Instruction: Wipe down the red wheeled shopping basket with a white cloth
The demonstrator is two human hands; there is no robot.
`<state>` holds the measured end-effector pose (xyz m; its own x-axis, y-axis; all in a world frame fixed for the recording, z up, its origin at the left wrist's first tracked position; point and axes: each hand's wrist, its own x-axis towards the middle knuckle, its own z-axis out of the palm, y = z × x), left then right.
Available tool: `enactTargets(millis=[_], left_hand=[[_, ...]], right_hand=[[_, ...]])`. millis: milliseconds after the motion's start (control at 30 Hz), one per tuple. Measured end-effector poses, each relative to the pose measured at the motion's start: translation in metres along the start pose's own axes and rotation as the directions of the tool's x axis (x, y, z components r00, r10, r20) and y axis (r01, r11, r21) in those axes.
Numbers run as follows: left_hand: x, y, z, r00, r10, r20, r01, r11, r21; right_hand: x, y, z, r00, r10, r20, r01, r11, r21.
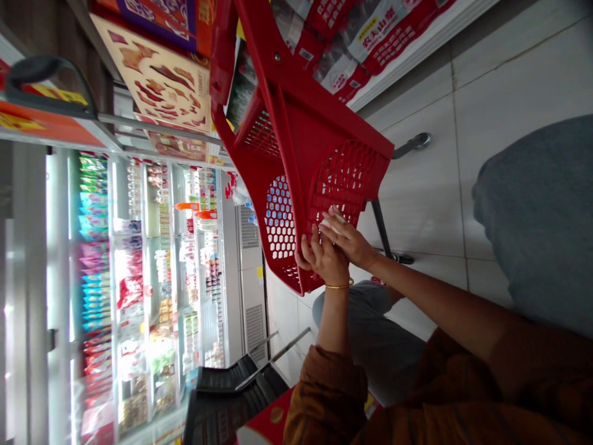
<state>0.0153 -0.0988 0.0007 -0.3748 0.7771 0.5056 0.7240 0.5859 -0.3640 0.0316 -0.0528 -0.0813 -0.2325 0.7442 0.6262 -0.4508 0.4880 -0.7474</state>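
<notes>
The view is turned on its side. A red plastic shopping cart basket (301,136) with perforated walls fills the upper middle. My left hand (322,256), with a gold bangle on the wrist, is closed with its fingers curled over the basket's lower rim. My right hand (349,241) lies just beside it and touches it, fingers pinched on a small pale item (334,221) pressed against the basket's mesh wall. What that item is I cannot make out. Both arms wear brown sleeves.
Lit chiller shelves (139,278) packed with packets run along the left. Stacked dark baskets (222,383) sit at the bottom. Red-and-white packaged goods (370,37) lie at the top. The cart's metal leg and wheel (417,141) rest on pale floor tiles (486,80). A grey-clad knee (537,216) is on the right.
</notes>
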Motion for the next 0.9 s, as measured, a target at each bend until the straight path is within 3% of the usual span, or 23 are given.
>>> enactTargets(millis=[267, 567, 900], left_hand=[[0.000, 0.002, -0.001, 0.998, -0.021, 0.056, 0.020, 1.000, 0.006], [-0.002, 0.000, 0.002, 1.000, 0.005, 0.018, -0.006, 0.999, 0.042], [-0.003, 0.002, -0.001, 0.996, 0.084, -0.012, -0.082, 0.990, 0.110]], right_hand=[[-0.018, 0.025, -0.001, 0.998, 0.021, -0.065, -0.029, 0.994, -0.110], [-0.047, 0.044, -0.005, 0.992, 0.107, -0.060, -0.118, 0.970, -0.213], [-0.051, 0.042, -0.007, 0.982, 0.174, -0.074, -0.186, 0.962, -0.202]])
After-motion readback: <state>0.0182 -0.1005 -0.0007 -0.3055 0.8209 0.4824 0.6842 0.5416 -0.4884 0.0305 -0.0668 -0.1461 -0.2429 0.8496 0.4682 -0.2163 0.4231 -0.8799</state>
